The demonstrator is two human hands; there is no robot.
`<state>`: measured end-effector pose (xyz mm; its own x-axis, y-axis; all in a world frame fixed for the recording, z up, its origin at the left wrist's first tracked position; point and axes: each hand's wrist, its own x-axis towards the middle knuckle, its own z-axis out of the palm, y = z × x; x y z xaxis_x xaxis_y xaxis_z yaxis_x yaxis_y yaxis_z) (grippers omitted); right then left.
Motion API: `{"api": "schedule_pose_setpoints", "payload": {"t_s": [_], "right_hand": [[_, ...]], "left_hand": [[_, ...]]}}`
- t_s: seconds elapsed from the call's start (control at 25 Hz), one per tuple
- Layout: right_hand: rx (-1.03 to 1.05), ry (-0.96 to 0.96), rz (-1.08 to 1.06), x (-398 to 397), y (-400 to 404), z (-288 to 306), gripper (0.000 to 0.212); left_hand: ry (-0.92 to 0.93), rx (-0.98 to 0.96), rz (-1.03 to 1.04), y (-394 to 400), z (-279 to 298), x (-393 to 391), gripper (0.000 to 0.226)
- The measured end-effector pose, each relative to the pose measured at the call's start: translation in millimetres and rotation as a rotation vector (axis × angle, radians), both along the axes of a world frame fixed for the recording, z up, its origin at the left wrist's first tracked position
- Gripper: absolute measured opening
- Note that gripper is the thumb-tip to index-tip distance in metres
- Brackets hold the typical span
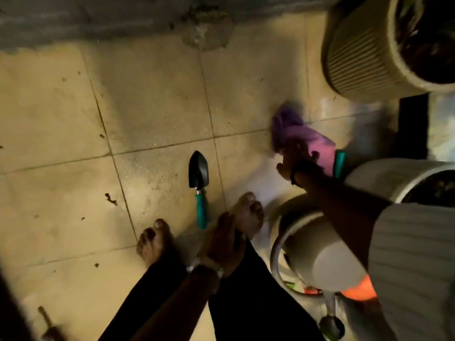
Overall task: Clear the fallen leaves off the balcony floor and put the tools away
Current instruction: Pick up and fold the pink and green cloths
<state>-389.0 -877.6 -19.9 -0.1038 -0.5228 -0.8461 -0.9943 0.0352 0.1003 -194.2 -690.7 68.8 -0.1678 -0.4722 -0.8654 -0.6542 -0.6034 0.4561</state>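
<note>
Beige tiled balcony floor (152,99), dim yellow light, grey wall strip along the top edge. I see bits of leaf litter (110,198) scattered on the left tiles, more specks near the bottom left.

Right hand (299,159) is reached out low to the floor, arm extended forward from a ribbed white sleeve (413,262), dark band at the wrist. Its fingers are curled round a purple brush-like thing (293,130), which is motion-blurred, so I cannot tell exactly what it is; it touches the floor near a tile seam. Just beside that hand a teal handle (339,163) pokes out, its head hidden.

Left hand (227,244) rests on the dark trouser leg (246,299) at the right knee, fingers straight and together, holding nothing, bracelet at the wrist. Both bare feet are flat on the tiles.

Black hand trowel (199,183) with teal handle lies flat on the floor, blade pointing away, between the two feet and the right hand, untouched.

Ribbed white planter (357,52) top right, another white pot (384,178) right, and a white pot (320,254) tipped on its side under the right arm.
</note>
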Motion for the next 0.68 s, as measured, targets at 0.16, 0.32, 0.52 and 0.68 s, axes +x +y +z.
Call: {"api": "schedule_pose_setpoints", "payload": {"t_s": [0.16, 0.32, 0.52, 0.68], "right_hand": [[-0.164, -0.049, 0.012, 6.3, 9.0, 49.0, 0.041], [-0.059, -0.104, -0.085, 19.4, 19.3, 105.2, 0.049], [0.039, -0.062, 0.073, 9.1, 13.8, 58.4, 0.052], [0.065, 0.058, 0.19, -15.7, 5.6, -12.5, 0.067]], "left_hand": [[-0.04, -0.029, -0.017, -56.1, 23.2, 17.8, 0.051], [-0.065, -0.147, -0.051, -117.0, 73.8, 42.0, 0.037], [-0.067, -0.282, 0.018, -155.4, 69.8, 82.9, 0.021], [-0.109, -0.102, 0.082, -105.4, 4.1, 113.5, 0.018]]}}
